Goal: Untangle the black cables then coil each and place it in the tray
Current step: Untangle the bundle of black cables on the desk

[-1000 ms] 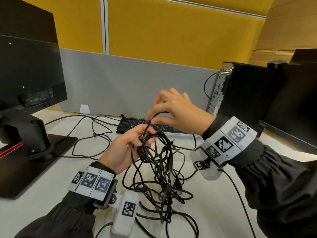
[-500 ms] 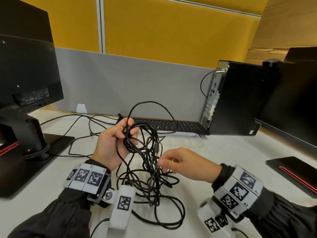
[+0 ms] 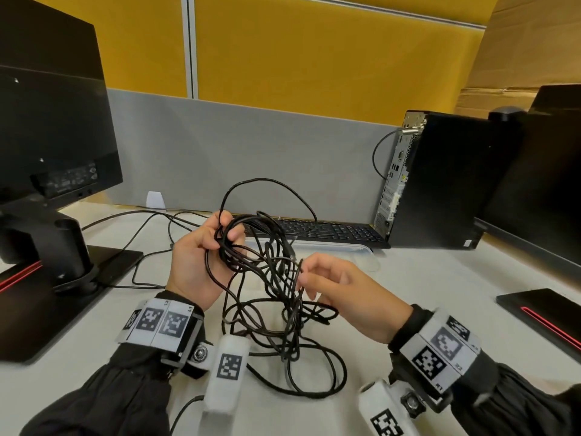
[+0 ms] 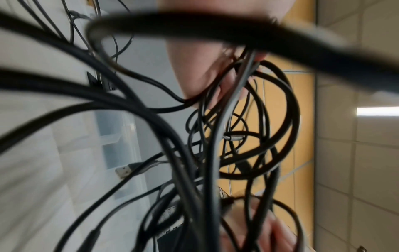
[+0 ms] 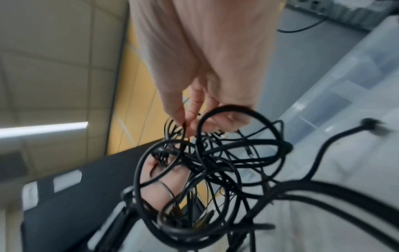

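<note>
A tangle of black cables (image 3: 267, 297) hangs from my left hand (image 3: 228, 229), which grips its upper loops above the desk; the lower loops lie on the white desk (image 3: 424, 294). My right hand (image 3: 302, 273) pinches one strand on the right side of the tangle at mid height. The right wrist view shows that thumb-and-finger pinch on the strand (image 5: 184, 125). In the left wrist view my fingers (image 4: 207, 76) curl round several strands, and a USB plug (image 4: 124, 171) dangles free. A clear plastic tray (image 3: 345, 248) sits just in front of the keyboard.
A black monitor on its stand (image 3: 56, 247) takes up the left. A keyboard (image 3: 330, 231) lies at the back, a computer tower (image 3: 440, 184) at the back right, and a second monitor's base (image 3: 540, 313) at the right edge. Thin desk cables (image 3: 141, 247) trail at the back left.
My right hand came down from above the tangle to its right side and now pinches a strand. My left hand kept its grip and shifted the bundle slightly left.
</note>
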### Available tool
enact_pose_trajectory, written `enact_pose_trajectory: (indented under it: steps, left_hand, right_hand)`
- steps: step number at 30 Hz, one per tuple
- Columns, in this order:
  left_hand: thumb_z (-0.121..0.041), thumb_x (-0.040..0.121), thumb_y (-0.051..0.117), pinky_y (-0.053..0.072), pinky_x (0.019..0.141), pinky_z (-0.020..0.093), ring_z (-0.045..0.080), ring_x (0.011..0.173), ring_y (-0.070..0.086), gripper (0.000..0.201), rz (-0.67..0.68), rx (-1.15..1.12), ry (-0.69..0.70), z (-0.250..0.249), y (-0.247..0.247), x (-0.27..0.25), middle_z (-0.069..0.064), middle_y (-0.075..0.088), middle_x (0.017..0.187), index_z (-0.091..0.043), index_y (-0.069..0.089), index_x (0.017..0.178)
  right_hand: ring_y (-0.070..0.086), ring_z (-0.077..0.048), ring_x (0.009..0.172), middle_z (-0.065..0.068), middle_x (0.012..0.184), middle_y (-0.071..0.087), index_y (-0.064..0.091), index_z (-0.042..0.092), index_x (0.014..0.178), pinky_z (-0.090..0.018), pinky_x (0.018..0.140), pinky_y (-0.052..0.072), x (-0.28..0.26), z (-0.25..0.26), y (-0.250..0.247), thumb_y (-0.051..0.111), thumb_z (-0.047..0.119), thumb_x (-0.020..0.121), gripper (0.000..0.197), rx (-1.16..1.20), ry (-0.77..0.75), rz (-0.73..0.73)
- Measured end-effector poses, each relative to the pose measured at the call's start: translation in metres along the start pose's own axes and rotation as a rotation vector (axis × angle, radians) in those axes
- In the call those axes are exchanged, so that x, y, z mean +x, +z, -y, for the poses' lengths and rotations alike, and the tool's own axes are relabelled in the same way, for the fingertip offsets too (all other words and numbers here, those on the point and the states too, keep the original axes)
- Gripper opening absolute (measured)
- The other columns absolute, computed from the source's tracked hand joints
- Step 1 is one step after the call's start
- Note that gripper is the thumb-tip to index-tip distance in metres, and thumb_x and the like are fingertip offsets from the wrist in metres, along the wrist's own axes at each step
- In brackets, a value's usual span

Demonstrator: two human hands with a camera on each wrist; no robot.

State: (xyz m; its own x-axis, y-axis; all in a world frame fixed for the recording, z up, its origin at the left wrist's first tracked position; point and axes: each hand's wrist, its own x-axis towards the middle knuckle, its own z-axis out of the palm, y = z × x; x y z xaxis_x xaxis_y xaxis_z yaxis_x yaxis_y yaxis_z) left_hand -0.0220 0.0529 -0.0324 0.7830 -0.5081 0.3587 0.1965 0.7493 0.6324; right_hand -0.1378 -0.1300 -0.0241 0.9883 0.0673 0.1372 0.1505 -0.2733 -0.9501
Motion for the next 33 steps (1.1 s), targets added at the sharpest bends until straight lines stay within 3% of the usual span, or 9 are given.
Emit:
enact_pose_trajectory:
  steps: [6,10,14,18,20,22,25,29,33]
  left_hand:
    - [-0.010,0.030,0.060,0.036,0.051,0.018,0.012,0.055,0.042,0.036,-0.099,-0.011,0.067,-0.005,-0.007,0.003,0.000,0.044,0.063,-0.016,0.054,0.066]
    - [-0.012,0.026,0.065,0.036,0.053,0.018,0.011,0.057,0.042,0.039,-0.108,0.024,0.070,-0.003,-0.007,0.002,-0.002,0.046,0.064,-0.019,0.057,0.063]
    - [-0.012,0.020,0.067,0.038,0.050,0.016,0.011,0.054,0.044,0.047,-0.154,0.006,0.081,-0.005,-0.007,0.003,-0.001,0.046,0.063,-0.017,0.056,0.065]
    - [-0.015,0.026,0.063,0.038,0.049,0.019,0.012,0.054,0.046,0.047,-0.300,0.022,0.155,-0.016,-0.014,0.003,-0.002,0.047,0.062,-0.018,0.051,0.071]
    - [-0.012,0.036,0.054,0.039,0.050,0.021,0.012,0.056,0.046,0.039,-0.357,0.046,0.181,-0.021,-0.015,0.002,-0.003,0.047,0.062,-0.018,0.047,0.074]
    - [-0.009,0.043,0.047,0.038,0.050,0.021,0.011,0.055,0.046,0.034,-0.355,0.076,0.177,-0.021,-0.010,0.002,-0.003,0.046,0.061,-0.017,0.045,0.075]
    - [-0.008,0.052,0.037,0.038,0.048,0.019,0.011,0.053,0.045,0.028,-0.371,0.111,0.164,-0.018,-0.006,0.000,-0.003,0.046,0.061,-0.016,0.045,0.077]
    - [-0.015,0.033,0.056,0.038,0.049,0.019,0.012,0.052,0.045,0.046,-0.384,0.101,0.162,-0.021,-0.005,-0.001,-0.002,0.048,0.064,-0.016,0.046,0.078]
    - [-0.007,0.052,0.042,0.043,0.051,0.019,0.010,0.052,0.050,0.029,-0.365,0.104,0.144,-0.013,0.006,-0.001,0.000,0.048,0.069,-0.014,0.047,0.079]
  right_hand:
    - [0.028,-0.009,0.057,0.008,0.062,0.048,0.053,0.017,0.081,-0.026,0.062,0.027,-0.004,0.001,-0.017,0.057,0.024,0.085,0.009,0.337,0.061,-0.013]
    - [0.024,-0.006,0.051,0.014,0.052,0.028,0.065,0.022,0.098,-0.019,0.054,0.022,-0.008,0.009,-0.019,0.052,0.037,0.089,0.022,0.019,0.044,-0.024]
    - [0.032,-0.004,0.048,0.012,0.049,0.037,0.064,0.017,0.082,-0.015,0.055,0.032,-0.013,0.023,-0.028,0.046,0.031,0.095,0.026,-0.226,-0.071,-0.028]
    - [0.053,-0.010,0.074,0.002,0.073,0.054,0.058,0.015,0.070,-0.019,0.071,0.049,-0.016,0.021,-0.053,0.053,0.025,0.089,0.021,0.282,-0.156,-0.199]
    - [0.048,-0.014,0.064,0.000,0.062,0.045,0.054,0.013,0.063,-0.025,0.068,0.049,-0.016,0.021,-0.067,0.049,0.019,0.085,0.023,0.589,-0.103,-0.285]
    - [0.035,-0.013,0.049,0.003,0.049,0.030,0.055,0.012,0.064,-0.027,0.061,0.042,-0.017,0.022,-0.073,0.045,0.026,0.091,0.032,0.515,0.031,-0.281]
    - [0.022,-0.010,0.041,0.006,0.046,0.020,0.065,0.010,0.080,-0.026,0.054,0.042,-0.018,0.017,-0.074,0.048,0.041,0.087,0.036,0.092,0.147,-0.137]
    - [0.028,-0.009,0.044,0.007,0.050,0.027,0.056,0.017,0.067,-0.023,0.055,0.045,-0.014,0.015,-0.077,0.042,0.031,0.095,0.035,0.351,-0.102,-0.301]
    - [0.024,-0.005,0.043,0.010,0.050,0.025,0.044,0.017,0.070,-0.015,0.039,0.028,-0.010,0.012,-0.075,0.035,0.028,0.101,0.033,0.754,-0.263,-0.589]
